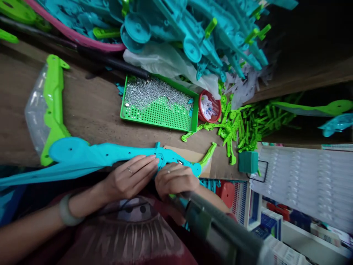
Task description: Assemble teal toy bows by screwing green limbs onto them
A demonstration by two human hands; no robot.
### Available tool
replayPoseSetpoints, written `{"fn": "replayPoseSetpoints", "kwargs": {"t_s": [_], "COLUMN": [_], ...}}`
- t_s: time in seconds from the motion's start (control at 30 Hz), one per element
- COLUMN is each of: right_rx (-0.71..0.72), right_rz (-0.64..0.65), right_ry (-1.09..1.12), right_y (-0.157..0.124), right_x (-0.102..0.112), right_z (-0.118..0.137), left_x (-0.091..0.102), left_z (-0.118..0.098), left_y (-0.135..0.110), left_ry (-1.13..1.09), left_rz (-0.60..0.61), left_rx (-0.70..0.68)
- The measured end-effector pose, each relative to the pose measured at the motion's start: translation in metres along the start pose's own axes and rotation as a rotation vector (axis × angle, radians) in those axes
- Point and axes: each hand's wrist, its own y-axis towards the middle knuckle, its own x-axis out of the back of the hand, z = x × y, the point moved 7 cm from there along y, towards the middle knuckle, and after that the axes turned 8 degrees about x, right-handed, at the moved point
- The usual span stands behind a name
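A long turquoise plastic toy part [110, 154] lies across the near edge of the wooden bench [91, 106]. My left hand [129, 176] rests on its middle with the fingers stretched out flat and together. My right hand [173, 178] sits just to the right, fingers curled down onto the part near its round end and a lime green lever [208, 154]. A dark powered screwdriver [217, 228], blurred and close to the camera, slants in under my right wrist; what grips it is hidden.
A green perforated tray [162, 116] of small silver screws stands behind the part, with a red basket [209, 106] beside it. Loose lime green pieces [242, 129] pile at the right, turquoise parts [193, 33] heap at the back, and a green piece [53, 103] lies at the left.
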Motion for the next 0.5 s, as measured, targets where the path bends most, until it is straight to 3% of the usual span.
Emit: {"fn": "replayPoseSetpoints", "kwargs": {"t_s": [0.1,0.2,0.27,0.33,0.43,0.5], "right_rx": [-0.142,-0.043,0.048,0.121,0.153,0.143], "right_rz": [-0.179,-0.222,-0.244,-0.365,-0.601,-0.713], "right_ry": [0.035,0.077,0.046,-0.028,-0.164,-0.226], "right_y": [0.011,0.033,0.05,0.064,0.075,0.077], "right_x": [0.02,0.038,0.048,0.063,0.092,0.112], "right_z": [0.01,0.028,0.03,0.023,0.007,-0.001], "left_x": [0.008,0.019,0.021,0.016,0.006,0.002], "left_z": [0.0,0.009,0.017,0.03,0.066,0.088], "left_y": [0.019,0.054,0.083,0.108,0.133,0.144], "left_ry": [-0.002,-0.081,-0.119,-0.088,0.2,0.412], "left_rz": [0.123,0.192,0.213,0.3,0.406,0.394], "left_rx": [0.137,0.298,0.251,0.146,0.11,0.122]}}
